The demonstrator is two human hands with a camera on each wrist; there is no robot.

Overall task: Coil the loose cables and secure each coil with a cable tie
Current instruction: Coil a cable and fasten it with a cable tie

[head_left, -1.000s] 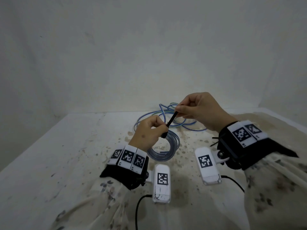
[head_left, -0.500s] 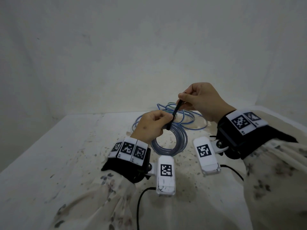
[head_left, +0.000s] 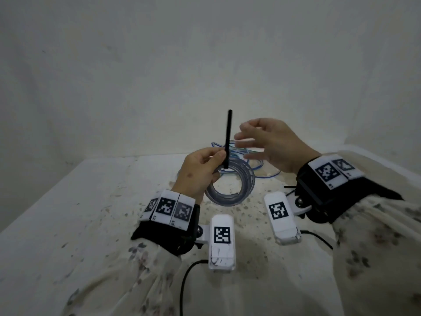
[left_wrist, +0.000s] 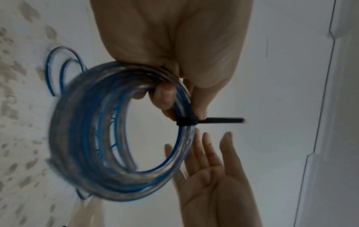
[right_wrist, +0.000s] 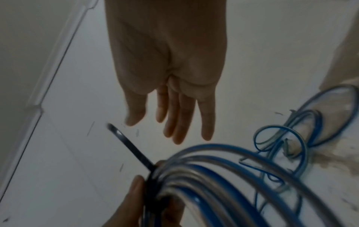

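Left hand (head_left: 200, 169) pinches the coil (left_wrist: 120, 132) held just above the worktop (head_left: 68, 224) at the cinched black cable tie (head_left: 227, 139), right hand (head_left: 273, 144) spread w/ nothing held—regrip the tail, pull snug; loose blue cable (right_wrist: 287, 138) behind, untied.

Left hand (head_left: 200, 172) grips the coil (head_left: 234, 185) of clear, blue-cored cable, held above the stained white table (head_left: 91, 224); black cable tie (head_left: 227, 139) stands near upright from the grip — tail free, pointing up; right hand (head_left: 271, 144) just beside the tie, fingers spread and blurred, holding nothing; loose blue cable (head_left: 259, 169) lies on the table behind the coil.
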